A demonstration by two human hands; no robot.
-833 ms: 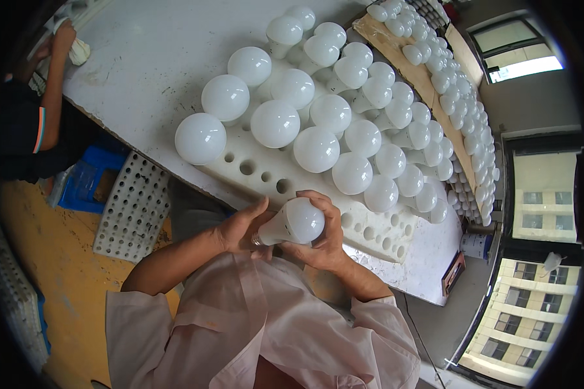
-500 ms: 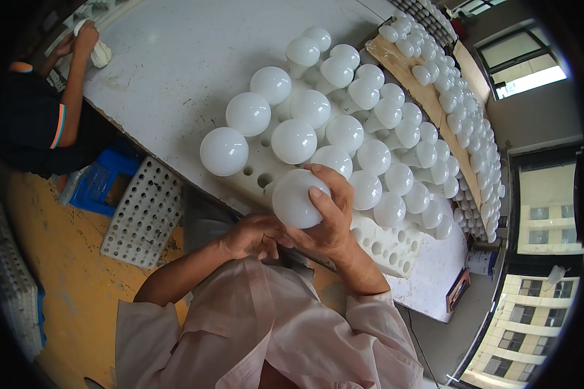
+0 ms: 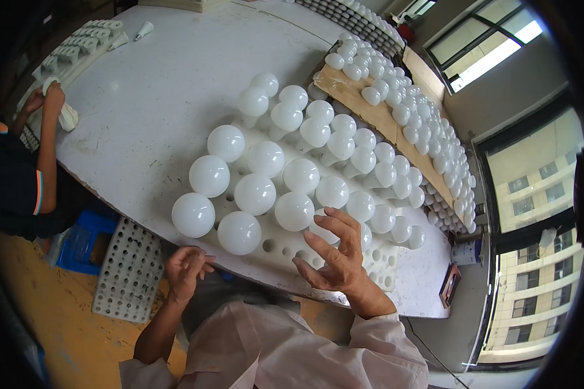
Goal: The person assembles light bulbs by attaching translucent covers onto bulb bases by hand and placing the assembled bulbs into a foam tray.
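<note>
Round white light bulbs (image 3: pixel 239 232) stand in rows, globes up, in a pale foam tray with holes (image 3: pixel 285 249) on the table. Over the tray's near side, my right hand (image 3: pixel 337 259) is open, fingers spread and bent, with nothing in it. Its fingertips are close to a bulb (image 3: pixel 323 227) that they partly cover; I cannot tell whether they touch it. My left hand (image 3: pixel 185 272) is by the table's near edge, below the front left bulb (image 3: pixel 193 214). Its fingers are loosely bent and apart, holding nothing visible.
Behind the tray, a brown board (image 3: pixel 383 123) borders many more bulbs (image 3: pixel 428 133). A co-worker's hands (image 3: pixel 48 100) hold a white cloth-like item at the far left. On the floor are a blue stool (image 3: pixel 81 243) and a grey perforated tray (image 3: pixel 128 272).
The bulb held earlier has been let go and stands in the tray's front row. My hands have moved apart, left hand leftward, right hand slightly right and down. The view has shifted.
</note>
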